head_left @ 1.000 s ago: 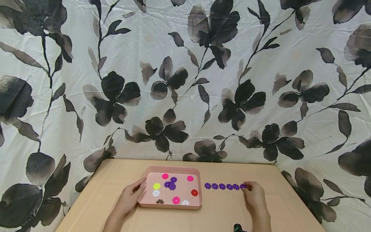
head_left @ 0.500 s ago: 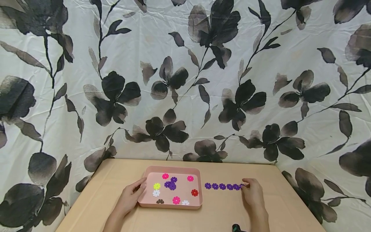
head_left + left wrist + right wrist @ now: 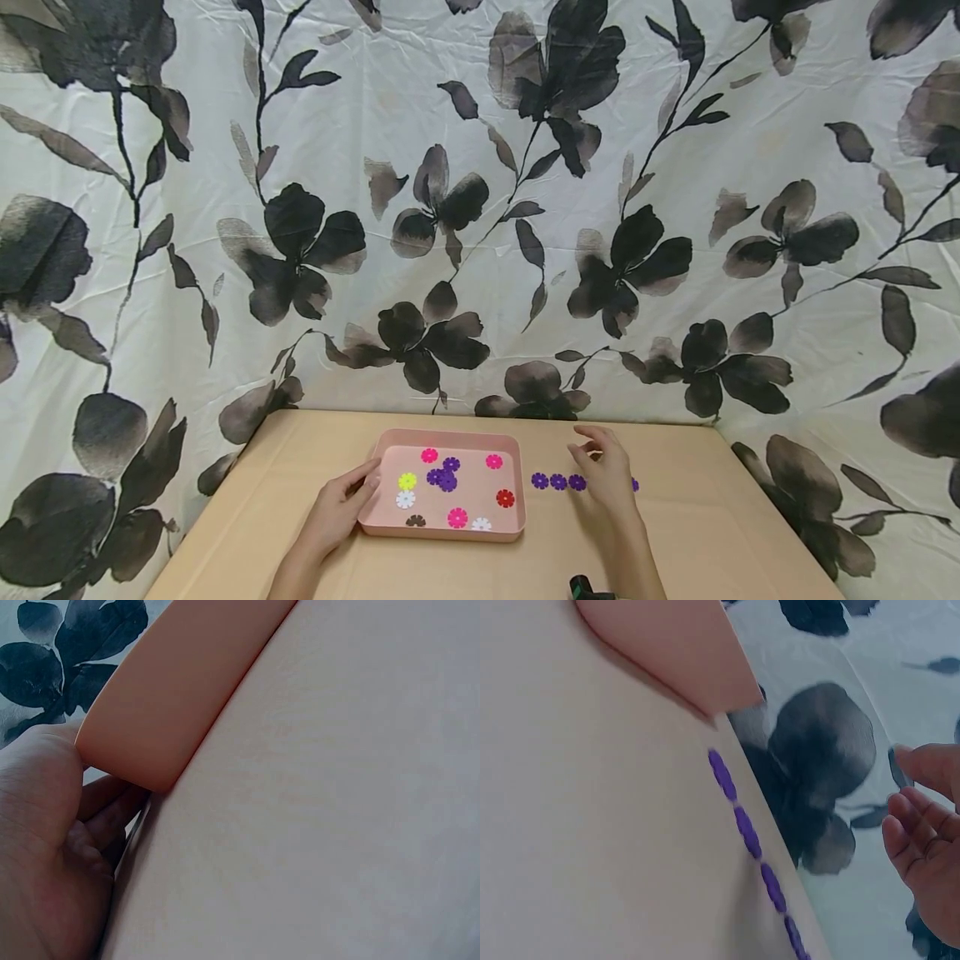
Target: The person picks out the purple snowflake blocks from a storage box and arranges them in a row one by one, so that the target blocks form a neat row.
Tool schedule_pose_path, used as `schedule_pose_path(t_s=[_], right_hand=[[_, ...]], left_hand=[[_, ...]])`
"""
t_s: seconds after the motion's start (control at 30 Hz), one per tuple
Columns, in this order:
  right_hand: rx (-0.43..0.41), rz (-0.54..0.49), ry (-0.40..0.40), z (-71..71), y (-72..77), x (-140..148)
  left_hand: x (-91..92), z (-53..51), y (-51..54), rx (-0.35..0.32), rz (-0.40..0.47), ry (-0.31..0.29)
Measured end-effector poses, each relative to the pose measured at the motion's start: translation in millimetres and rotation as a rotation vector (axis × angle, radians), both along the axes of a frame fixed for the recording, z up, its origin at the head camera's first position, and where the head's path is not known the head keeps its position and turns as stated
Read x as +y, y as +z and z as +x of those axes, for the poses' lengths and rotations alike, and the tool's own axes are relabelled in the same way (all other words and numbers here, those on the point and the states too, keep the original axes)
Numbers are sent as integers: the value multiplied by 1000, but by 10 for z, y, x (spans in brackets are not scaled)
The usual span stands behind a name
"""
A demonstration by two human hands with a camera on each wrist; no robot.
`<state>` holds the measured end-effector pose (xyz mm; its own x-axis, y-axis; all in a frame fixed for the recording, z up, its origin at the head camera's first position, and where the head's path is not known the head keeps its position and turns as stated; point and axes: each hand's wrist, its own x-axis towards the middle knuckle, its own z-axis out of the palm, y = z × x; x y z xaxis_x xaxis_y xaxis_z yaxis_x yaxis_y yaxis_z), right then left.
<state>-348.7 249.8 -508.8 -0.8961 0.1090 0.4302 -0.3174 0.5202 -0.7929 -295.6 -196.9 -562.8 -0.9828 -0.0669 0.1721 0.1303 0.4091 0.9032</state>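
My left hand (image 3: 335, 510) grips the left edge of a pink tray (image 3: 441, 533), its thumb at the rim in the left wrist view. Small flower-shaped pieces lie in the tray, among them a cluster of purple flowers (image 3: 447, 480) and a yellow flower (image 3: 407, 481). To the right of the tray, a straight row of purple flower pieces (image 3: 558, 482) lies on the table. Above that row hovers my right hand (image 3: 609, 477), fingers loosely bent and holding nothing. It hides part of the row; one purple flower (image 3: 635, 485) peeks out on its right.
A tan tabletop (image 3: 720, 533) carries everything. Behind it hangs a white cloth (image 3: 525, 292) with dark printed flowers. A small black object (image 3: 581, 587) shows at the bottom edge, by the right wrist.
My right hand has let go of the purple flower at the row's right end. It has lifted and moved left over the row. The left hand and tray stay put.
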Motion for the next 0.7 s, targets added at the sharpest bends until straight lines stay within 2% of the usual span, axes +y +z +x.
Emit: schedule_pose_path(t_s=[0.13,0.4,0.7], right_hand=[[23,10,48,5,27,-190],[-54,-10,103,42,63,-492],[-137,-14,190,97,33,-827]], left_hand=[[3,2,0,-1,8,-3],[4,9,6,-3,2,0],[13,12,16,-9,4,-1]])
